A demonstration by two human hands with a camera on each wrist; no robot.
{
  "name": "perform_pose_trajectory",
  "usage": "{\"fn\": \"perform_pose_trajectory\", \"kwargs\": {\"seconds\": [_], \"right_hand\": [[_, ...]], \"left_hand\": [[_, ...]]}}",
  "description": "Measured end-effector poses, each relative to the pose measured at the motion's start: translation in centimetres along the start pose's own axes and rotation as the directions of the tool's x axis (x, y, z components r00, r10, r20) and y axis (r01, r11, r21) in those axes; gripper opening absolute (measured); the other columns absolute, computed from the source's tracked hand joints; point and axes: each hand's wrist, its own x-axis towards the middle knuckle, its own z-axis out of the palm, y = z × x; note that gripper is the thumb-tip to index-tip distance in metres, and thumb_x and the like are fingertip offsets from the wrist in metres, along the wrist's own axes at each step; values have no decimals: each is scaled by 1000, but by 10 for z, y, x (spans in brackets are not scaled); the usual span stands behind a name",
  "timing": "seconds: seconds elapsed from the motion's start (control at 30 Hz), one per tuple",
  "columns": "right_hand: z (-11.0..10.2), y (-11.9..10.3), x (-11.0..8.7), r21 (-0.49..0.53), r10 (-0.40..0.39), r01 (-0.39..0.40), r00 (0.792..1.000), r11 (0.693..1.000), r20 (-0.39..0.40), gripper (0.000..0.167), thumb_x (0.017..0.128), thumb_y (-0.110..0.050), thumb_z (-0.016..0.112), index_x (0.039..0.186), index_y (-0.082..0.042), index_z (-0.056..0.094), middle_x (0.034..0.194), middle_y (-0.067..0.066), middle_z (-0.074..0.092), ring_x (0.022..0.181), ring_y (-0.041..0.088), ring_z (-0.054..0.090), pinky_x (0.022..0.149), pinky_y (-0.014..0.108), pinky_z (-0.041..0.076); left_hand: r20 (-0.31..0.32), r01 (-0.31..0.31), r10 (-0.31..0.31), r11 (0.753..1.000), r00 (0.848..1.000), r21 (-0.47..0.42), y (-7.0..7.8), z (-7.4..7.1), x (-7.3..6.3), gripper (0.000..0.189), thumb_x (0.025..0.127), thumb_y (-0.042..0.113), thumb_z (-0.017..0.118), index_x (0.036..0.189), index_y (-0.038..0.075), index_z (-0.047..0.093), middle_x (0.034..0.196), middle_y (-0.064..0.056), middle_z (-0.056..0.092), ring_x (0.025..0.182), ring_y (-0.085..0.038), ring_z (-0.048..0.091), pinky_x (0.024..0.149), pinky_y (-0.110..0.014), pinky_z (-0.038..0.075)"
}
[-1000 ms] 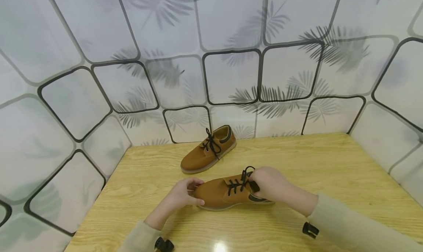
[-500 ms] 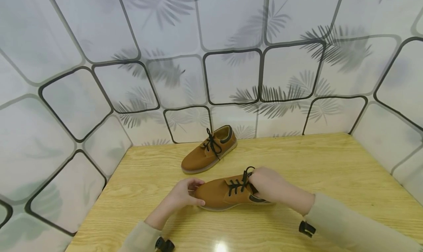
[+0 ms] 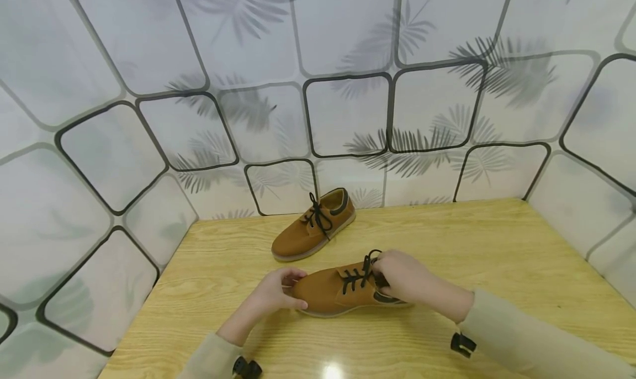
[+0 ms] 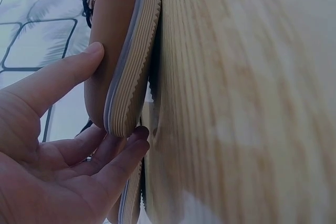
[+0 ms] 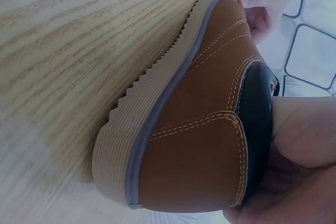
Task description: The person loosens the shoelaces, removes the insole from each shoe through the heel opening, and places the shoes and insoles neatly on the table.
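A brown lace-up shoe (image 3: 323,292) with black laces lies lengthwise on the wooden table, toe to the left. My left hand (image 3: 273,291) holds its toe, thumb on the near side and fingers round the front. The left wrist view shows the thumb (image 4: 79,69) against the brown upper, just above the ridged sole (image 4: 137,61). At the opening, my right hand (image 3: 403,277) grips the shoe near the laces and tongue; some of its fingers are hidden. In the right wrist view this hand (image 5: 304,177) sits by the dark padded collar (image 5: 257,124).
Another matching brown shoe (image 3: 303,232), its laces tied in a bow, stands behind the held one, toe toward the left. The wooden table (image 3: 472,241) meets patterned wall coverings (image 3: 348,119) at the back and on both sides.
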Motion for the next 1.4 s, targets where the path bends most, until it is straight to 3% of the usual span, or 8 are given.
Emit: {"fn": "perform_pose_trajectory", "kwargs": {"seconds": [0.2, 0.33, 0.6, 0.87, 1.13, 1.4], "right_hand": [[-6, 3, 3, 119, 18, -24, 998, 993, 53, 14, 84, -7, 89, 89, -11, 77, 88, -1, 75, 82, 18, 70, 75, 34, 63], [-6, 8, 7, 189, 41, -53, 997, 981, 70, 12, 86, -1, 83, 87, -11, 77, 83, -3, 72, 74, 10, 64, 67, 27, 58], [-5, 20, 10, 349, 71, -87, 996, 933, 58, 11, 88, -3, 78, 83, -13, 78, 77, -6, 71, 67, 4, 57, 62, 24, 52], [-4, 23, 13, 367, 133, -135, 991, 920, 31, 10, 86, -8, 81, 78, -15, 82, 76, -7, 76, 68, 5, 63, 66, 29, 58], [-6, 23, 14, 385, 155, -166, 986, 908, 61, 11, 89, -7, 76, 83, -14, 82, 81, -5, 77, 69, 6, 61, 69, 29, 57], [-6, 25, 17, 474, 164, -185, 983, 861, 86, 14, 89, -8, 72, 83, -13, 83, 76, -5, 75, 58, 8, 48, 62, 26, 45]], "left_hand": [[-2, 2, -2, 1000, 1000, 8, 0, 0, 0, 61, 78, -4, 91, 133, -7, 64, 133, -22, 68, 122, -39, 66, 103, -46, 61], [-5, 9, -9, 1000, 1000, 6, 0, 0, 0, 61, 79, -4, 91, 133, -6, 64, 133, -22, 68, 122, -38, 66, 102, -46, 61], [-2, 6, -6, 1000, 1000, 23, 1, 0, 1, 61, 78, -3, 91, 133, -6, 64, 132, -22, 69, 121, -39, 66, 102, -46, 61], [-5, 0, 0, 1000, 1000, 24, 2, 1, 1, 60, 79, -3, 91, 133, -6, 64, 132, -22, 69, 122, -40, 66, 104, -48, 60], [-8, 10, -10, 1000, 1000, 14, 1, 0, 2, 60, 78, -3, 91, 133, -6, 65, 133, -22, 69, 122, -39, 66, 103, -47, 60], [-2, 0, 0, 1000, 1000, 26, 0, 0, 2, 60, 78, -4, 91, 132, -6, 65, 131, -22, 69, 121, -39, 67, 104, -48, 60]]}}
